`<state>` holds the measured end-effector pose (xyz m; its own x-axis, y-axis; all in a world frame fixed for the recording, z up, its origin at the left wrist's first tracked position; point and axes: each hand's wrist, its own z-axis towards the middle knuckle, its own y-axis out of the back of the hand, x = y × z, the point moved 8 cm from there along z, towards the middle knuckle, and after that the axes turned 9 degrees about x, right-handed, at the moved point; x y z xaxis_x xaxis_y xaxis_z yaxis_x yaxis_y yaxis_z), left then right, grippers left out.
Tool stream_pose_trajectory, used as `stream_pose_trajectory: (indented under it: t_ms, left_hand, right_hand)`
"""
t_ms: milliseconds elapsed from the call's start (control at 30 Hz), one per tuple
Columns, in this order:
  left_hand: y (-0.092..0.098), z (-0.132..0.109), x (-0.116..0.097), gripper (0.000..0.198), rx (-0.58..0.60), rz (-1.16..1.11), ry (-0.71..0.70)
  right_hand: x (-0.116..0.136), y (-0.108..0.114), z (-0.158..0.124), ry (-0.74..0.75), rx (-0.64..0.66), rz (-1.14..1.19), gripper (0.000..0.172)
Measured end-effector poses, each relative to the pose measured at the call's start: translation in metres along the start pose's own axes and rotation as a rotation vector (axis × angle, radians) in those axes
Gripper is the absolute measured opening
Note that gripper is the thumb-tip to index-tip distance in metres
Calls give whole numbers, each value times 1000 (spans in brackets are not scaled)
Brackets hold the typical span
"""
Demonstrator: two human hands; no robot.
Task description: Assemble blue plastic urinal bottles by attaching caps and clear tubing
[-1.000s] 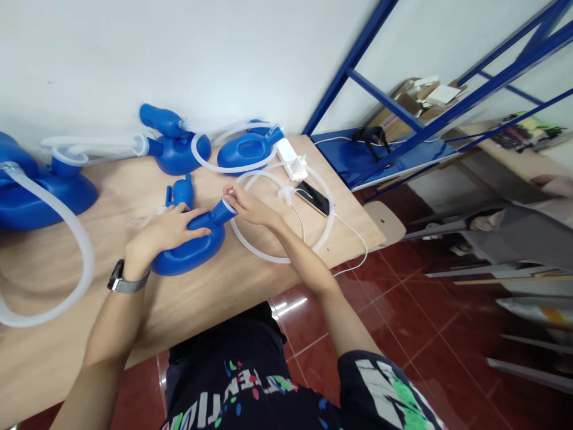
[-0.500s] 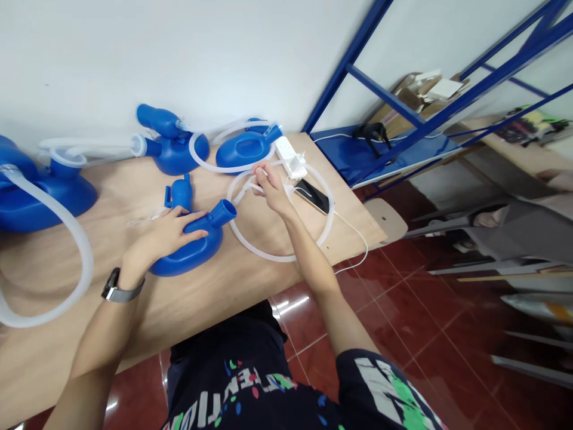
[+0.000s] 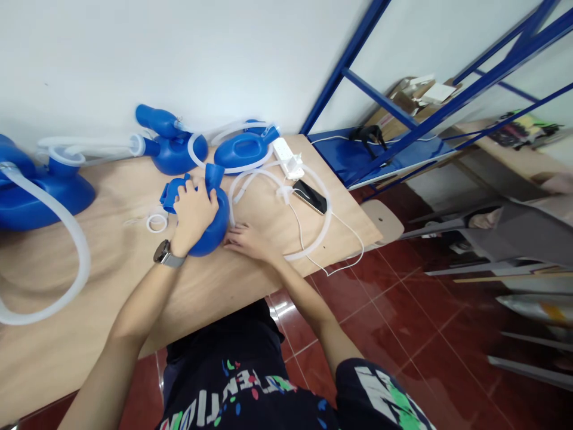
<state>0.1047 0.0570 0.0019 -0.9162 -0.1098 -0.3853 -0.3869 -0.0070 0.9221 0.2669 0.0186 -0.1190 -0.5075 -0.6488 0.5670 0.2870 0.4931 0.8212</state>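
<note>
I note the left hand [image 3: 193, 210] clasped over the blue plastic vessel [image 3: 210, 224] on the wooden table [image 3: 134, 275]; the right hand [image 3: 245, 240] lies flat, fingers released, touching the clear tube [image 3: 313, 236] beside it

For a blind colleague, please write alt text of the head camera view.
The left hand grips a blue plastic vessel on a wooden table; the right hand rests flat beside it, near a clear tube. More blue vessels lie by the wall.
</note>
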Motion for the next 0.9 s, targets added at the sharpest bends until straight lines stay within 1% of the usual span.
stream_pose_trajectory:
  t_ms: [33, 100, 167, 200, 267, 333, 367, 400, 467, 500, 533, 567, 633, 700, 733, 800, 867, 900]
  left_hand:
    - [-1, 8, -2, 69, -30, -43, -6]
    - [0, 22, -6, 65, -88, -147, -46]
    - [8, 31, -7, 59, -172, -276, -132]
    - [13, 34, -3, 56, -213, -328, -173]
    - [22, 40, 16, 53, -272, -358, -201]
    - [25, 48, 46, 50, -265, -282, -142]
    - [25, 53, 63, 55, -249, -225, -94]
    - [22, 60, 79, 65, -191, -176, -41]
    - [8, 70, 107, 89, -10, -114, 50]
    - [0, 73, 116, 97, 76, -96, 78]
    - [-7, 75, 122, 101, 139, -85, 95]
    - [-11, 76, 126, 101, 177, -79, 102]
    - [-15, 76, 129, 97, 187, -73, 103]
    - [-12, 76, 131, 90, 135, -123, 96]
    - [-7, 76, 133, 86, 85, -208, 88]
    - [7, 78, 142, 83, -51, -465, 88]
    - [23, 79, 154, 95, -163, -712, 99]
    - [32, 79, 158, 103, -201, -827, 80]
  right_hand:
    - [-1, -5, 2, -3, -1, -49, 17]
    - [-8, -7, 4, -32, -28, -77, 18]
    - [-17, -3, 2, -53, -53, -105, 20]
    - [-20, 0, -2, -54, -63, -115, 20]
    - [-23, 8, -11, -22, -100, -91, 22]
    - [-22, 20, -22, 24, -168, 15, 23]
    - [-21, 27, -27, 44, -212, 91, 24]
    - [-20, 35, -31, 61, -262, 173, 27]
    - [-18, 54, -34, 91, -376, 312, 42]
    - [-15, 64, -34, 110, -428, 360, 51]
    - [-12, 75, -31, 131, -473, 392, 58]
    - [-7, 85, -28, 154, -504, 409, 62]
    - [5, 105, -17, 202, -531, 399, 62]
    - [19, 124, -6, 259, -548, 354, 65]
    - [26, 133, -1, 288, -554, 326, 69]
    - [39, 149, 11, 335, -562, 275, 74]
    - [46, 161, 26, 348, -549, 226, 73]
    - [49, 164, 34, 347, -532, 201, 71]
